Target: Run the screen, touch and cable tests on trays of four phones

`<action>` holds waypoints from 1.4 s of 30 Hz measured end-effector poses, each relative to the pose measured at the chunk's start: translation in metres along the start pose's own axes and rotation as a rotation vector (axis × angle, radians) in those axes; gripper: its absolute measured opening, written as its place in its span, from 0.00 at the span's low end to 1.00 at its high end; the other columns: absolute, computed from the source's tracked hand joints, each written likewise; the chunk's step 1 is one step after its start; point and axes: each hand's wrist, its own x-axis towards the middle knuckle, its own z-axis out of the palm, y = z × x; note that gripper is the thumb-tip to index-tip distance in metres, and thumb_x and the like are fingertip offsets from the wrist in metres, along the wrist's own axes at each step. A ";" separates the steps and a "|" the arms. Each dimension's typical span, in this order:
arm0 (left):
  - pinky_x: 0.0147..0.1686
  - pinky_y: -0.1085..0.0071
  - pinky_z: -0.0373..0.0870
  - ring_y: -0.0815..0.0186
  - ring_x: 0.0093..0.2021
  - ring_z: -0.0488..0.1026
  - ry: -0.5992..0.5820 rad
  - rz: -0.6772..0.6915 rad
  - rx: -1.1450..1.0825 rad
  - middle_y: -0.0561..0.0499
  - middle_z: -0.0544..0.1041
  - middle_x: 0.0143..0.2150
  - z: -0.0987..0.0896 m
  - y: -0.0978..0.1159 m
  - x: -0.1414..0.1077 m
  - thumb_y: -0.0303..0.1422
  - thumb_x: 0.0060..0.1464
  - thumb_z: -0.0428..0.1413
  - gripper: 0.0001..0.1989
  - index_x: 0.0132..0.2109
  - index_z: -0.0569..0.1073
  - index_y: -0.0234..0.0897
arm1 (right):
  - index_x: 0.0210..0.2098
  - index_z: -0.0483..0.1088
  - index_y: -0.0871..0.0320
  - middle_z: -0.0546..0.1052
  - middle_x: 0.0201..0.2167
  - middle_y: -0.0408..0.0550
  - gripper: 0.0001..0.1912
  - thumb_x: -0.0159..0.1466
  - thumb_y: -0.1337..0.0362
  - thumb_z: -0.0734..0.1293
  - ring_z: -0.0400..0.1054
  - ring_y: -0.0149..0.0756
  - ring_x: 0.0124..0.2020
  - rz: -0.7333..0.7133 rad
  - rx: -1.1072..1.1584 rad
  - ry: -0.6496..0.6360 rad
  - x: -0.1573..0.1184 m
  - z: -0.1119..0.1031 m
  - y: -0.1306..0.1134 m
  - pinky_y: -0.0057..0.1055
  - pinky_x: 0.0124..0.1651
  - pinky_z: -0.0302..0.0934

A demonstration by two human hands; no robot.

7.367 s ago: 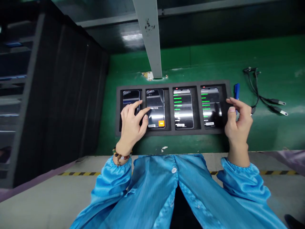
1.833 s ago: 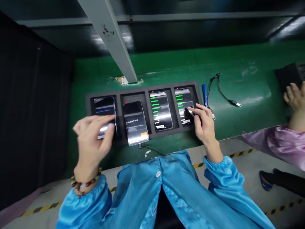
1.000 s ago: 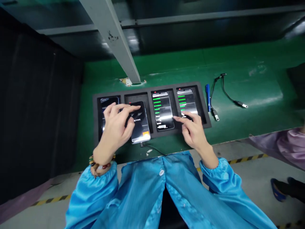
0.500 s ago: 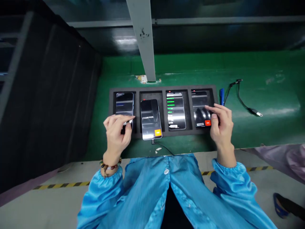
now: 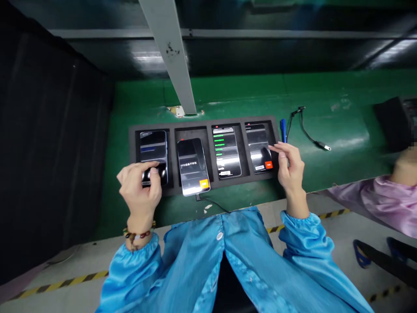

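Observation:
A dark foam tray (image 5: 210, 152) holds several smartphones in its compartments. Over the lower part of the leftmost phone (image 5: 153, 145), my left hand (image 5: 140, 184) hovers or rests with thumb and index finger extended and nothing between them; contact is hard to judge. The second phone (image 5: 192, 163) sits tilted over its compartment's front rim, a cable (image 5: 211, 201) plugged into its lower end. Green lines of text light the third phone (image 5: 227, 152). My right hand (image 5: 289, 165) is open, fingertips at the right edge of the rightmost phone (image 5: 258, 145), which shows a red button.
Right of the tray, a blue pen (image 5: 283, 129) and a short black USB cable (image 5: 306, 128) lie on the green bench (image 5: 345, 161). A grey post (image 5: 169, 52) rises behind the tray. At far right is another person's pink sleeve (image 5: 384, 202). A dark curtain-like panel (image 5: 52, 152) stands left.
The view has swung right, bringing the other person's sleeve into sight. My left index finger has bent down over the leftmost phone's screen. My right fingertips have drawn back towards the rightmost phone's edge.

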 end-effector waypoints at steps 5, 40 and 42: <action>0.66 0.42 0.70 0.51 0.56 0.80 0.002 -0.012 -0.001 0.43 0.86 0.49 0.001 -0.004 0.007 0.36 0.73 0.55 0.10 0.51 0.81 0.43 | 0.61 0.79 0.49 0.85 0.57 0.52 0.18 0.80 0.60 0.61 0.73 0.52 0.66 0.000 0.017 -0.060 -0.004 0.003 -0.002 0.61 0.71 0.67; 0.64 0.43 0.70 0.52 0.51 0.81 0.041 -0.050 0.101 0.44 0.86 0.46 0.005 -0.004 0.006 0.36 0.71 0.55 0.08 0.47 0.80 0.44 | 0.70 0.71 0.48 0.77 0.69 0.54 0.23 0.82 0.52 0.58 0.64 0.53 0.76 0.069 -0.004 -0.116 0.017 0.010 0.008 0.66 0.78 0.60; 0.64 0.43 0.70 0.52 0.51 0.81 0.042 -0.050 0.102 0.44 0.86 0.46 0.006 -0.005 0.006 0.35 0.71 0.55 0.08 0.48 0.80 0.45 | 0.71 0.70 0.48 0.76 0.70 0.54 0.24 0.82 0.51 0.58 0.64 0.53 0.76 0.075 -0.008 -0.121 0.017 0.009 0.009 0.67 0.78 0.59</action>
